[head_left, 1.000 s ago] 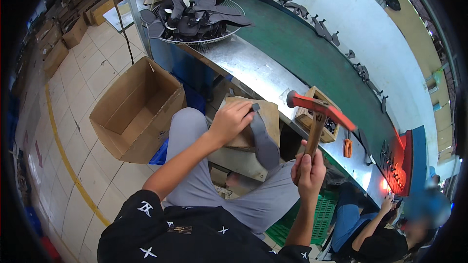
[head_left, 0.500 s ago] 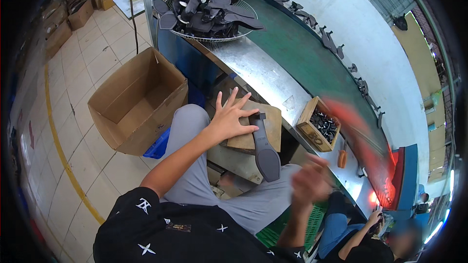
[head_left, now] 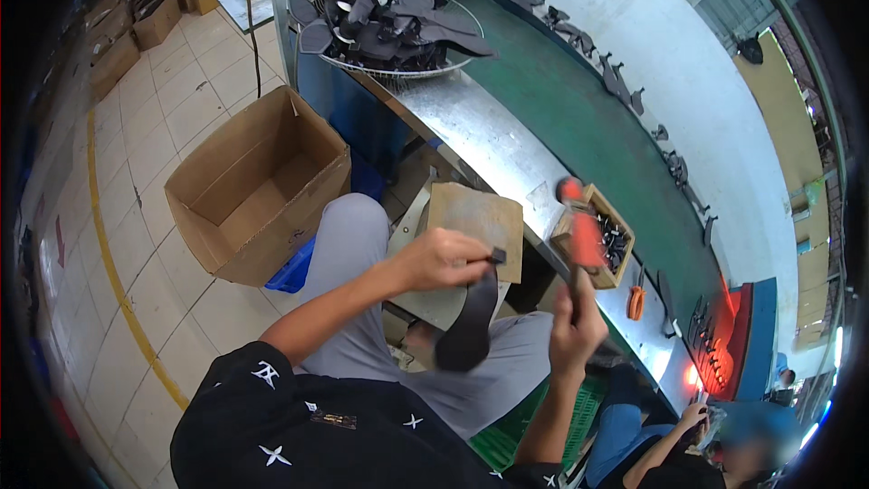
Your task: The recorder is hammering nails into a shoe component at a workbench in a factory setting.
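Here's my left hand [head_left: 445,258] pinched on one end of the dark sole [head_left: 466,330], which slants down past the near edge of the block [head_left: 466,215]. My right hand [head_left: 576,328] is wrapped round the hammer [head_left: 587,237], its red head blurring before the box [head_left: 600,277] of small parts [head_left: 616,244], with pliers [head_left: 636,303] just beside on the bench [head_left: 493,149]!

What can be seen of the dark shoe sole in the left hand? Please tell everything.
The shoe sole is dark and slightly blurred, with a broad rounded end, a narrower middle and a small blocky heel. It looks like rubber or plastic. The left hand holds it at the heel end; the broad end points toward the person, over the grey trousers. Whether it touches them is unclear.
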The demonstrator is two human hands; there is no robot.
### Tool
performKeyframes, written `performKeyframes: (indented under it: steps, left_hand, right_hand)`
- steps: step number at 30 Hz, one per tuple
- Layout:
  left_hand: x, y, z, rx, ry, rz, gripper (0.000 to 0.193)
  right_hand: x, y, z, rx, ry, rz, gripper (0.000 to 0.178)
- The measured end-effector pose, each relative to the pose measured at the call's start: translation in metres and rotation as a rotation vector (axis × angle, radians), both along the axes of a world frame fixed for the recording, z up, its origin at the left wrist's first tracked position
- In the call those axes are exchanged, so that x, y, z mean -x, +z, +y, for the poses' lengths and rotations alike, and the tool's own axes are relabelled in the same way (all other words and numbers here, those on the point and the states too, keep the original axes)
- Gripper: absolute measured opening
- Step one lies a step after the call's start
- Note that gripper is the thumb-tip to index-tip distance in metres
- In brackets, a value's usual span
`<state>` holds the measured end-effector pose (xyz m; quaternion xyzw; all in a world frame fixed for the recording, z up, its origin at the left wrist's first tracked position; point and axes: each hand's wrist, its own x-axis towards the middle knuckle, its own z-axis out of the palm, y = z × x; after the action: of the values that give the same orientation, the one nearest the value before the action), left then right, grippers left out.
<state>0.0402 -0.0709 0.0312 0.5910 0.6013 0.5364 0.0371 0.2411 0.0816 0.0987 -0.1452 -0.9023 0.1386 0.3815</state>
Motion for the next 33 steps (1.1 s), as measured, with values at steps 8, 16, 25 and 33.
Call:
performKeyframes:
  steps: [8, 16, 25, 33]
  left_hand:
    - [-0.056, 0.095, -0.07, 0.188, -0.239, -0.643, 0.022]
    - [-0.054, 0.095, -0.069, 0.315, -0.247, -0.745, 0.024]
    - [-0.056, 0.097, -0.036, 0.459, -0.336, -0.782, 0.026]
    - [-0.024, 0.109, -0.005, 0.354, 0.042, -0.433, 0.027]
  right_hand:
    - [0.028, -0.036, -0.006, -0.042, 0.201, -0.581, 0.049]
    - [-0.005, -0.036, -0.012, 0.351, 0.096, -0.304, 0.028]
    - [-0.042, -0.048, -0.014, 0.849, -0.017, 0.014, 0.02]
    - [-0.042, -0.055, -0.007, 0.918, 0.117, 0.175, 0.022]
